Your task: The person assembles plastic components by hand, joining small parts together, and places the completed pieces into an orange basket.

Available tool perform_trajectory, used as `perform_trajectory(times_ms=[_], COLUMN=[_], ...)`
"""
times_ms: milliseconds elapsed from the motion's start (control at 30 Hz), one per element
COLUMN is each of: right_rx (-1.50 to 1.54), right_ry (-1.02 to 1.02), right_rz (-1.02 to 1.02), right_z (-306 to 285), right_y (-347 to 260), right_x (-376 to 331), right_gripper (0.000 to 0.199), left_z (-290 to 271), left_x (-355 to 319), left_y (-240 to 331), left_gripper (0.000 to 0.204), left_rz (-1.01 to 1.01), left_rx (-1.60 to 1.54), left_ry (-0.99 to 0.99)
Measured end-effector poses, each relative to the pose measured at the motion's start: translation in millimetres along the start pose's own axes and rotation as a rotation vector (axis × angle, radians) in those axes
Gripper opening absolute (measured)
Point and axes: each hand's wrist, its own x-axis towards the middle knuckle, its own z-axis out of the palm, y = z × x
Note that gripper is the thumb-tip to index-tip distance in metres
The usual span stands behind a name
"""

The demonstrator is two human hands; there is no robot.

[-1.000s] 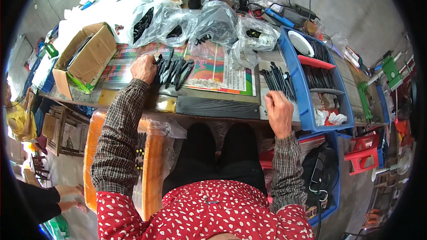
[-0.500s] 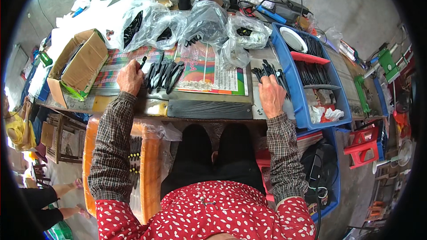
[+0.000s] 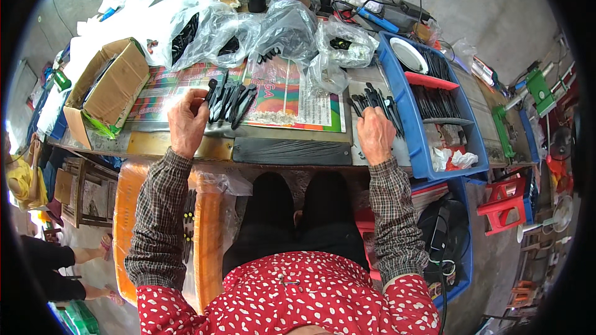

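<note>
My left hand (image 3: 188, 125) is closed at the left edge of a pile of slim black plastic pieces (image 3: 232, 102), lying side by side on a printed sheet (image 3: 298, 102). Thumb and fingertips pinch the lower end of one slim black piece (image 3: 212, 87), which leans against the pile. On the right, my right hand (image 3: 375, 135) is curled, knuckles up, at the near end of a second group of black pieces (image 3: 377, 96). Its fingertips are hidden, so what they grip cannot be made out.
Clear plastic bags (image 3: 287, 31) of black parts line the back. An open cardboard box (image 3: 118, 90) stands left; a blue divided crate (image 3: 397, 74) with rows of black pieces stands right. An orange crate (image 3: 208, 242) is below the table. At far left is another person (image 3: 28, 180).
My left hand has moved slightly right and nearer me, bringing its black piece against the pile. My right hand has shifted slightly left, still at the right-hand group.
</note>
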Motion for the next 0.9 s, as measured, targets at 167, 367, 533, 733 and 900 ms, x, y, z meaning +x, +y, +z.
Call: perform_trajectory(times_ms=[167,367,533,733,900], right_rx=[-0.057,-0.014,0.019,0.380,0.625], right_ry=[-0.024,-0.010,0.022,0.009,-0.042], right_rz=[-0.045,-0.045,-0.094,-0.022,-0.038], right_z=[8.9,8.4,-3.6,-20.2,-26.4], right_y=[-6.5,-1.3,-3.4,-12.9,-15.3], right_x=[5.2,5.9,-1.7,-12.5,-22.1], right_gripper=[0.014,0.015,0.013,0.018,0.014], left_z=[1.3,9.8,18.3,25.7,30.2], left_x=[-15.9,-28.1,-35.7,-35.6,-28.6], left_y=[13.6,36.3,35.9,42.4,50.0], left_gripper=[0.017,0.015,0.018,0.015,0.019], left_rz=[-0.277,-0.377,-0.350,-0.265,-0.256], left_rx=[-0.522,-0.724,-0.684,-0.646,-0.554], left_ry=[-0.175,-0.280,-0.354,-0.379,-0.381])
